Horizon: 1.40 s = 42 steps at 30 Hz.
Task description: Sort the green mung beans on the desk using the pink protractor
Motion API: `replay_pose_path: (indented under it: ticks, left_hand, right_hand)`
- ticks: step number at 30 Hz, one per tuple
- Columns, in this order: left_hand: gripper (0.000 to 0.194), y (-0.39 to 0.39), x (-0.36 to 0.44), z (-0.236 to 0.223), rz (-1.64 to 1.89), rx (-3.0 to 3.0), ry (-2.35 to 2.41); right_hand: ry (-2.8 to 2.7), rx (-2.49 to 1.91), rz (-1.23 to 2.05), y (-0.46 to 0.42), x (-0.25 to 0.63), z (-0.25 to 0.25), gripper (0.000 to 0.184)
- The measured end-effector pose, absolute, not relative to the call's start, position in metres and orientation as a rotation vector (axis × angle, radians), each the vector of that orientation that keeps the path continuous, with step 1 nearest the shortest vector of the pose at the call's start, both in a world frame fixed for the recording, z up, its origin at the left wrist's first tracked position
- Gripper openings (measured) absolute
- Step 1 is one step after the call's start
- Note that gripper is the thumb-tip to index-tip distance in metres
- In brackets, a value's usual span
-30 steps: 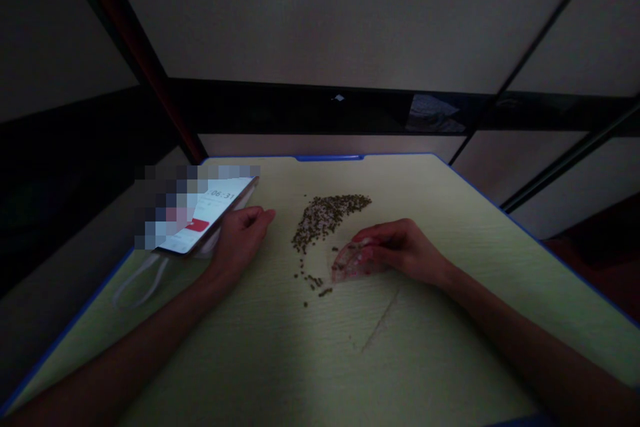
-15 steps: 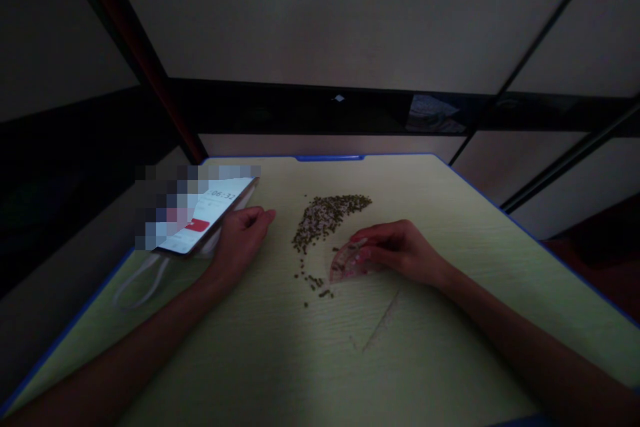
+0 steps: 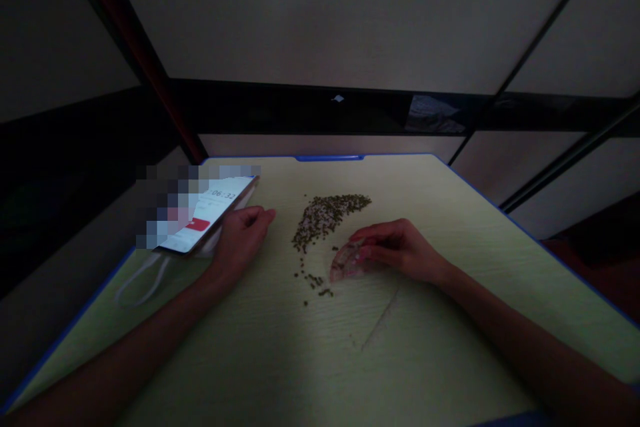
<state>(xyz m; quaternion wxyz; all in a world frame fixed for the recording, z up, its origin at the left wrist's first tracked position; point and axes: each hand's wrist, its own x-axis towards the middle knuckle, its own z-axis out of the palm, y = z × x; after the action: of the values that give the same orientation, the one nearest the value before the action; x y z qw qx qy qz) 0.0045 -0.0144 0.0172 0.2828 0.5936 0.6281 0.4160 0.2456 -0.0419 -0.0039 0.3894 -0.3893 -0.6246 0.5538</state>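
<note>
Seemingly a home: blue-edged table (image 3: 260,360), pale panels (image 3: 320,20)

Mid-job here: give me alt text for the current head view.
The right hand pinches what looks like a clear, pink-marked protractor at a blue-edged table, near a crescent-shaped heap of small greenish beans. The loosely curled left hand rests beside a lit phone.

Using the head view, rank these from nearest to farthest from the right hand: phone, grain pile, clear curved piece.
1. Clear curved piece: in the grip of the right hand.
2. Grain pile: beyond and left of that hand.
3. Phone: far left, beside the left hand.
</note>
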Motion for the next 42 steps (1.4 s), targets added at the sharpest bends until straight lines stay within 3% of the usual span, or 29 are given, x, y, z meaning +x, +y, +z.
replay_pose_path:
  ticks: [8, 42]
  left_hand:
    - [0.034, -0.0152, 0.0046, 0.017, 1.096, 1.578, 1.683]
    - [0.033, -0.0153, 0.0056, 0.0171, 1.103, 1.611, 1.69]
  right_hand:
    - [-1.553, -0.982, 1.589, -0.0455, 0.2452, -0.0012, 0.02]
    - [-1.713, -0.934, 1.449, -0.0442, 0.2392, -0.0042, 0.024]
